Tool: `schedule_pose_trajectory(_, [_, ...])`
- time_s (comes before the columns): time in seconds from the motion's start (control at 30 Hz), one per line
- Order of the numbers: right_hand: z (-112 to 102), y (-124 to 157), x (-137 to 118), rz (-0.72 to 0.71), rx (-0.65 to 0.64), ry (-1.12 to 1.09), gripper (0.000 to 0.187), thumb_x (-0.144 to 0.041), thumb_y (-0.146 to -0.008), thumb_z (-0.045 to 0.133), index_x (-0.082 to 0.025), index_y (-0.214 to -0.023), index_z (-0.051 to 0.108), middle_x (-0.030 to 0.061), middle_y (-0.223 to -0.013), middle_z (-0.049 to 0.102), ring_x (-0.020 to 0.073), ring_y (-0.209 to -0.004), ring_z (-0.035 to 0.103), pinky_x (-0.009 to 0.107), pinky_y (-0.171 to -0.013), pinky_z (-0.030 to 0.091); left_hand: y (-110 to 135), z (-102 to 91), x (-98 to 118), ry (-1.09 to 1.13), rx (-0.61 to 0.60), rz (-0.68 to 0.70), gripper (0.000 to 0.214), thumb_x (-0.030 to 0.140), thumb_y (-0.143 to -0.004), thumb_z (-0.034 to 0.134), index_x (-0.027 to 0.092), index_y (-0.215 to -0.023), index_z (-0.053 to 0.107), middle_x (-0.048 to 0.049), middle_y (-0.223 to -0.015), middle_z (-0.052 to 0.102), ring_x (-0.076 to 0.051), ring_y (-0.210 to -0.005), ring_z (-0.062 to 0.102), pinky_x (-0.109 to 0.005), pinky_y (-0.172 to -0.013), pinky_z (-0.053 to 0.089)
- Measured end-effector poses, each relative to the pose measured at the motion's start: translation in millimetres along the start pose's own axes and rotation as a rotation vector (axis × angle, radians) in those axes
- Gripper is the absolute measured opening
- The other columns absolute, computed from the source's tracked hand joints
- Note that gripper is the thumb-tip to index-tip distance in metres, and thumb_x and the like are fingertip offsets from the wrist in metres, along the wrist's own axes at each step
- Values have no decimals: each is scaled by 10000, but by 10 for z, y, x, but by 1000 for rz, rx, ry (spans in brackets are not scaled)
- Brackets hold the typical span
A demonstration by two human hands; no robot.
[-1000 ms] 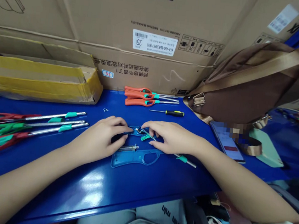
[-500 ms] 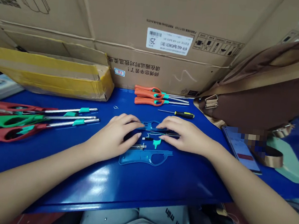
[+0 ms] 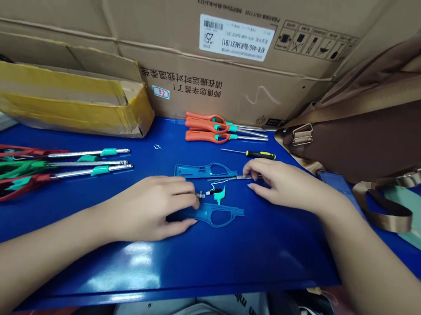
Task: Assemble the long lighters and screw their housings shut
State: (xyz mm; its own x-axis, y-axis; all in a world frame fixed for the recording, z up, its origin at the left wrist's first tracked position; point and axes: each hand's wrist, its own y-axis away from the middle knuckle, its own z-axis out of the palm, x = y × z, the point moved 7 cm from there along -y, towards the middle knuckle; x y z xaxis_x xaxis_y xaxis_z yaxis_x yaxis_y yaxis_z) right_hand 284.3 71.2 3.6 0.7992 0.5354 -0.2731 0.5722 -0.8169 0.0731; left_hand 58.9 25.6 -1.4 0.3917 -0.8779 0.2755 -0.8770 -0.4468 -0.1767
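Two blue plastic half-shells of a long lighter lie on the blue table (image 3: 246, 246). The nearer shell (image 3: 221, 214) is under the fingers of my left hand (image 3: 152, 209), which pinch a small part at its left end. The farther shell (image 3: 203, 171) lies free. Between them sit a teal trigger piece (image 3: 220, 194) and a thin wire. My right hand (image 3: 281, 182) pinches the metal tube (image 3: 236, 178) that the wire runs to.
Three orange lighters (image 3: 213, 128) and a small screwdriver (image 3: 258, 154) lie behind the work. Red and green lighters (image 3: 44, 167) lie at the left. Cardboard boxes (image 3: 206, 52) wall the back, a yellow-taped box (image 3: 62, 99) stands at left, a brown bag (image 3: 379, 125) at right.
My left hand has come nearer, from the far shell onto the near shell. My right hand has slid right along the metal tube. The far shell is uncovered.
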Motion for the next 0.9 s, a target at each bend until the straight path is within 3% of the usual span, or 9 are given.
schedule_pose_trajectory(0.17, [-34,-1,70,44,59,96,226,-279,-926,602,-232,-1147,591,67,-1172,639,234,-944,638,348,-813,473,0,9,-77,-26,44,-51,173,337,-1027,567,212,-1097,663,-31,-1022,694,-193,-910,668,-314,-815,491])
schedule_pose_trajectory(0.43, [-103,35,347,118,19,44,228,-360,-866,695,-219,-1043,664,69,-1092,673,229,-878,626,332,-739,459,27,12,-40,2,58,-60,137,320,-1026,581,209,-1058,656,-4,-964,700,-168,-846,672,-287,-754,479])
schedule_pose_trajectory(0.6, [-62,-52,137,-29,72,-42,171,-329,-903,681,-199,-1014,672,75,-1048,681,228,-940,615,336,-829,452,17,23,-54,20,56,-61,131,317,-1027,585,210,-1058,654,-3,-961,700,-163,-840,673,-279,-754,478])
schedule_pose_trajectory(0.73, [-2,-88,1,-47,54,-61,129,-307,-970,598,-190,-936,639,62,-961,675,199,-852,591,316,-766,436,18,23,-44,37,63,-58,129,311,-1025,592,208,-1065,658,-4,-971,705,-156,-838,675,-269,-757,480])
schedule_pose_trajectory(0.9, [-198,-36,-51,-85,210,-74,140,-318,-980,588,-184,-954,624,36,-887,650,165,-763,558,288,-722,423,19,14,-35,42,82,-60,123,302,-1014,615,200,-1059,667,-6,-972,711,-151,-817,674,-261,-738,483])
